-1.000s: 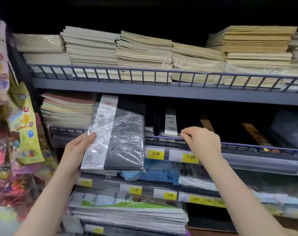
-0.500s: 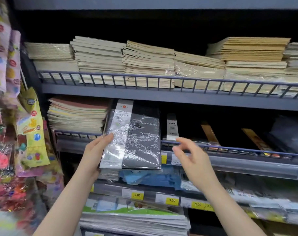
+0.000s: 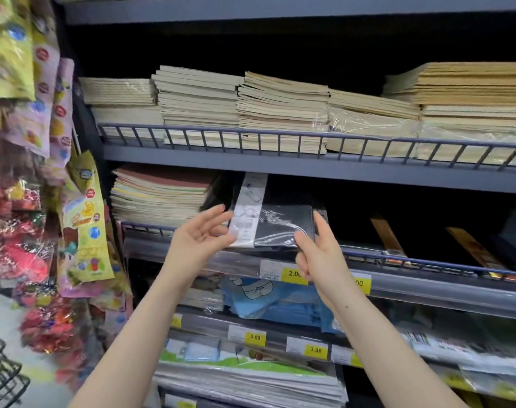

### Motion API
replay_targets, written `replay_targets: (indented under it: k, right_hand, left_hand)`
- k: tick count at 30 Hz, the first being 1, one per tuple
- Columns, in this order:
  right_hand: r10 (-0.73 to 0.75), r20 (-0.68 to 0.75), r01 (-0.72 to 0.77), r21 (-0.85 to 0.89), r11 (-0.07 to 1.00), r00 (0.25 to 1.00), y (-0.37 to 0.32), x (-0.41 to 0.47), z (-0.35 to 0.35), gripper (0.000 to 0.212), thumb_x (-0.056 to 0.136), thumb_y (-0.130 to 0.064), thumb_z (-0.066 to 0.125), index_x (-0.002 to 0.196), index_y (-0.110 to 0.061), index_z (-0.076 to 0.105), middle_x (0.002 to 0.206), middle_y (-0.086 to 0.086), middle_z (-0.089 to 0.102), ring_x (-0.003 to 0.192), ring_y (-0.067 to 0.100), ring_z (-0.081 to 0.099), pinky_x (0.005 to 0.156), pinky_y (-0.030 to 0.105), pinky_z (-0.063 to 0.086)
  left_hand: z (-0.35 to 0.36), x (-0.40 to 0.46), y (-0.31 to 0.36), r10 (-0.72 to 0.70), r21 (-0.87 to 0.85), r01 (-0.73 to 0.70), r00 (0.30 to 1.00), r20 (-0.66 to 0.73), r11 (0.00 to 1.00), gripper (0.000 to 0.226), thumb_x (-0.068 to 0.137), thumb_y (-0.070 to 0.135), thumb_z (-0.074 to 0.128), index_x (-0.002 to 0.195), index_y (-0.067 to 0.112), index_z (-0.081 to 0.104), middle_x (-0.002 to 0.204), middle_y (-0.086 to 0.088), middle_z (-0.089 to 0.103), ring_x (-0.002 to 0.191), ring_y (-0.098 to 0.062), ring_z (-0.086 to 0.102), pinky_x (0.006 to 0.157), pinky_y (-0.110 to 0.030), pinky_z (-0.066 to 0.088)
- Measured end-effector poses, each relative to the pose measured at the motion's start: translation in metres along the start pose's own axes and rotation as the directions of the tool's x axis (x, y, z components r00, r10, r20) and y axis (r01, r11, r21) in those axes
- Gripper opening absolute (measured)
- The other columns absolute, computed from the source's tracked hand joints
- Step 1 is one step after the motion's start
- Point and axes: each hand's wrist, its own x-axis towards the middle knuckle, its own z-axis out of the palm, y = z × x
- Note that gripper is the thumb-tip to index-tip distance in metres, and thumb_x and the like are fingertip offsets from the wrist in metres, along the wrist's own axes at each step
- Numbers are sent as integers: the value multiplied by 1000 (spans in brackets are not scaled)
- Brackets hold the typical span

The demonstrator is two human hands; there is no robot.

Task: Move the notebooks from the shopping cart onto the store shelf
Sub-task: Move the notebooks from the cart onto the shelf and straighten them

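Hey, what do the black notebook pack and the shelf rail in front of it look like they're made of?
Black notebook pack: dark, probably card covers in glossy clear plastic film; it wrinkles and glints. Shelf rail: thin wire bars, likely blue-grey painted metal.

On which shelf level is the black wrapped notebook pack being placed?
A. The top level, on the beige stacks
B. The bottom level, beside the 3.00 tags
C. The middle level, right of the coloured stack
C: the black wrapped notebook pack sits between both hands over the middle rail, right of the coloured stack.

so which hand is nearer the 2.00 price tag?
Right hand: it overlaps the tag at its right edge. Left hand is up-left, apart from it.
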Motion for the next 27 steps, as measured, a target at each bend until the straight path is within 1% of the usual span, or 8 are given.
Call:
replay_targets:
  k: [3, 6, 9, 11, 16, 19, 21, 27]
  right_hand:
    - [27, -28, -27, 19, 999, 999, -1, 24, 15, 57, 97, -15, 40, 146, -26, 12, 45, -7, 40, 35, 7, 23, 34, 19, 21]
    - [73, -29, -72, 34, 997, 997, 7, 38, 26, 53, 97, -19, 39, 145, -24, 17, 69, 3, 42, 40, 9, 25, 35, 20, 22]
    - [-20, -88, 0, -230, 973, 996, 16, 38, 30, 51, 94, -37, 40, 142, -26, 24, 109, 5, 59, 71, 19, 58, 56, 30, 46]
    - [-129, -93, 84, -383, 920, 987, 21, 34, 25, 51, 93, -43, 40, 140, -24, 30, 103, 3, 61, 96, 22, 60, 78, 35, 48]
    - [-203, -50, 164, -421, 892, 978, 24, 24, 19, 47, 93, -39, 42, 137, -24, 33, 65, -4, 47, 67, 10, 49, 66, 23, 41]
    - [-234, -34, 192, -465, 864, 972, 25, 31, 18, 48, 94, -35, 42, 140, -22, 31, 65, 2, 47, 65, 14, 50, 65, 29, 43]
    - [-241, -33, 198, -470, 860, 970, 27, 37, 15, 49, 94, -34, 42, 141, -24, 30, 62, 2, 46, 63, 16, 49, 66, 34, 46]
    - [-421, -24, 361, -470, 805, 907, 45, 25, -2, 46, 92, -29, 49, 135, -33, 35, 68, -2, 49, 62, 14, 49, 63, 28, 45]
  left_hand:
    - [13, 18, 10, 59, 96, -60, 998, 14, 994, 58, 74, 0, 72, 124, 23, 53, 112, 11, 65, 83, 2, 60, 72, -13, 49]
    - [0, 28, 2, 210, 431, -135, 969, -131, 892, 43, 74, 18, 75, 113, 29, 60, 103, 23, 61, 83, 5, 53, 74, -11, 42]
    - [-16, 23, -16, 339, 675, -223, 940, -42, 703, 33, 74, 37, 73, 104, 25, 67, 102, 16, 63, 97, -2, 54, 88, -15, 41]
    - [-18, 19, -23, 323, 683, -222, 946, -21, 696, 33, 76, 35, 72, 107, 24, 67, 107, 14, 64, 100, -4, 53, 85, -7, 36]
    - [-15, 24, -29, 302, 630, -210, 952, -41, 748, 35, 80, 28, 69, 114, 24, 64, 115, 12, 63, 99, 2, 54, 80, -1, 36]
    - [-12, 32, -32, 267, 629, -181, 963, -44, 756, 37, 83, 31, 66, 119, 26, 60, 121, 11, 60, 95, 3, 55, 76, 1, 37]
    - [-8, 36, -35, 255, 650, -166, 966, -45, 742, 40, 84, 33, 63, 123, 26, 57, 124, 12, 58, 76, -2, 56, 69, -2, 40]
    - [-9, 25, -28, 383, 670, -224, 919, -97, 708, 39, 83, 27, 65, 120, 24, 55, 120, 9, 53, 56, -12, 49, 63, -6, 40]
